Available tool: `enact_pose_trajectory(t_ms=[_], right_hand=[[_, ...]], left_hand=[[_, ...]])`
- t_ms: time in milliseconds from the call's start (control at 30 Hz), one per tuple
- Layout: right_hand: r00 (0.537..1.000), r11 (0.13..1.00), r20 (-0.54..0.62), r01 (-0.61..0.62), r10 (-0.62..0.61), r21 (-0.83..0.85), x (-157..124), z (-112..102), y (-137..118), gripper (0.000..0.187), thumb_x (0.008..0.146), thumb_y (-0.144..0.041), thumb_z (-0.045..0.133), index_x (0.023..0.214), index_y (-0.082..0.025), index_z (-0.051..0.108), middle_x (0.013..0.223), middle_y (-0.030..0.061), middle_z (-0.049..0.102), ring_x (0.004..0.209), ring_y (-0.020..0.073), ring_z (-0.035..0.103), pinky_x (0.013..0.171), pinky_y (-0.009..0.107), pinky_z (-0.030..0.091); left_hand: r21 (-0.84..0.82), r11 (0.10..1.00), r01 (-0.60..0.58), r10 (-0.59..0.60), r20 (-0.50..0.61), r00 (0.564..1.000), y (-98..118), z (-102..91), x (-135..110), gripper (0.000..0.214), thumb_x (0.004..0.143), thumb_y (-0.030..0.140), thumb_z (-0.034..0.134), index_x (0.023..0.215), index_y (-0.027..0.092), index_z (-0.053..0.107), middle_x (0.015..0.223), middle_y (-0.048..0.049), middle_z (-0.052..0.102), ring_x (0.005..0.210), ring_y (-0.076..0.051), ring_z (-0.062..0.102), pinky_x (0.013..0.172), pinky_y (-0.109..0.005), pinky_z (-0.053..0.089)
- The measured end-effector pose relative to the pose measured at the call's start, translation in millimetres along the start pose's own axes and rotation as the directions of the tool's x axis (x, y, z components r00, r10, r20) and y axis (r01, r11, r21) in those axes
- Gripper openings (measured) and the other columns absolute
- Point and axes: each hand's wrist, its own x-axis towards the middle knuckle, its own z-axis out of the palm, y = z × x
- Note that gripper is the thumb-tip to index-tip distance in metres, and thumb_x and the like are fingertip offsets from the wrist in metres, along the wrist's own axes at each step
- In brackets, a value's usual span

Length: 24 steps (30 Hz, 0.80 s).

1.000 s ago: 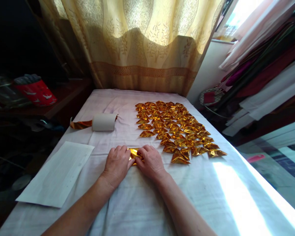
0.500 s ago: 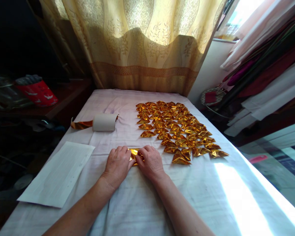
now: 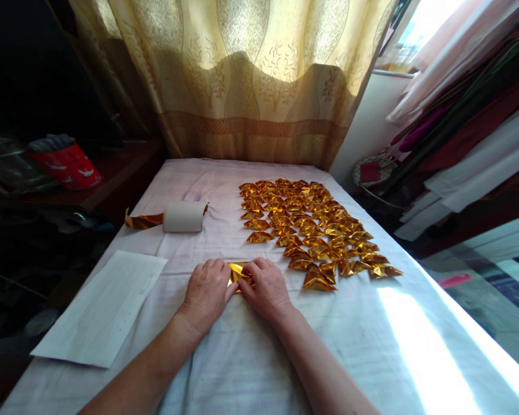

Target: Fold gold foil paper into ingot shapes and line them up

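the left hand [image 3: 206, 288] and right hand [image 3: 267, 288] each grip one end of a shiny gold foil piece [image 3: 234, 271] on the white-cloth-covered desk [image 3: 242, 357]. uneven thumb pressure could tear or skew it; a rightward slip might crush nearby boat-shaped folded gold foil ornaments [image 3: 319, 251].

Nothing can be read: the faint marks on the white sheet [image 3: 101, 308] are too small

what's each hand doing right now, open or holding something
Left hand: closed, holding the left end of the gold foil piece.
Right hand: closed, holding its right end.
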Motion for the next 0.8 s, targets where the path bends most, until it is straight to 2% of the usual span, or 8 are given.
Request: enact_pose_trajectory(t_ms=[633,800], right_hand=[[0.999,0.996,0.028,0.040,-0.043,0.085,-11.9,-5.7,3.7,0.022,0.085,-0.028,0.069,0.105,-0.022,0.067,0.111,0.0060,0.065,0.105,0.0227,0.057,0.085,0.034,0.039],[0.999,0.996,0.031,0.034,-0.036,0.087,-13.2,-7.1,3.7,0.025,0.084,-0.026,0.068,0.109,-0.022,0.067,0.113,0.0068,0.065,0.107,0.0236,0.057,0.087,0.035,0.040]], left_hand=[[-0.004,1.000,-0.011,0.011,0.027,1.000,-0.8,-1.5,-2.9,0.029,0.086,0.037,0.069,0.107,0.016,0.065,0.107,-0.0102,0.065,0.102,-0.029,0.059,0.084,-0.041,0.045],[0.006,1.000,-0.006,0.006,0.006,1.000,0.0,-1.4,-3.2,0.025,0.088,0.035,0.067,0.104,0.017,0.064,0.105,-0.0100,0.066,0.100,-0.028,0.060,0.083,-0.040,0.044]])
